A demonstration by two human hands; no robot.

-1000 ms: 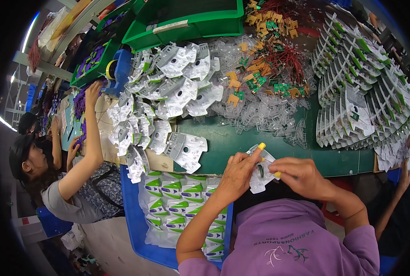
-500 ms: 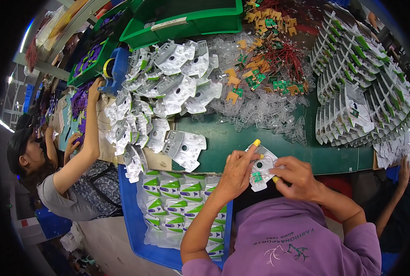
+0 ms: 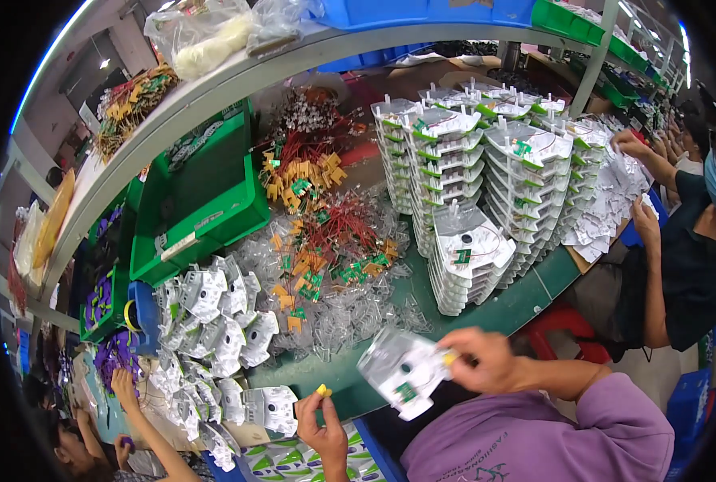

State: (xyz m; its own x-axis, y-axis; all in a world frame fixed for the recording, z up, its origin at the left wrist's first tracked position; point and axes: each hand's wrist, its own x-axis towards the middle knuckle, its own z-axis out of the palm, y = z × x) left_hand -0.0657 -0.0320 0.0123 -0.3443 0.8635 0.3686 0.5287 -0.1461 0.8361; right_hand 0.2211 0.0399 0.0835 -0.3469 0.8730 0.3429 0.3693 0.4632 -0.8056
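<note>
We see the right hand (image 3: 490, 361) in the lower middle of the frame, its thumb and fingers closed on the right edge of a white plastic cover (image 3: 396, 377). This cover is tilted, with a clear upper part, a dark round hole near its middle and a small green circuit board (image 3: 406, 391) toward its lower end. It hangs above the near edge of the green table (image 3: 503, 313).

We find the left hand (image 3: 323, 434) at the bottom, left of centre, well apart from that cover. Its fingers point up, loosely bent, with yellow at the tips; we cannot tell whether it pinches anything. Just to its left lie the loose white covers (image 3: 221, 345), piled across the lower left of the table.

Near the centre we see a heap of clear plastic pieces (image 3: 338, 325), with red wires (image 3: 338, 229) and tan pieces (image 3: 302, 177) above and among it. Right of centre stand tall stacks of covers (image 3: 458, 241), edged in green. A green bin (image 3: 253, 205) sits at the left of the heap. Under the table edge, at the bottom, we see green-and-white covers (image 3: 318, 464). At the right, a co-worker in a dark top (image 3: 679, 265) reaches toward white pieces (image 3: 607, 197).
</note>
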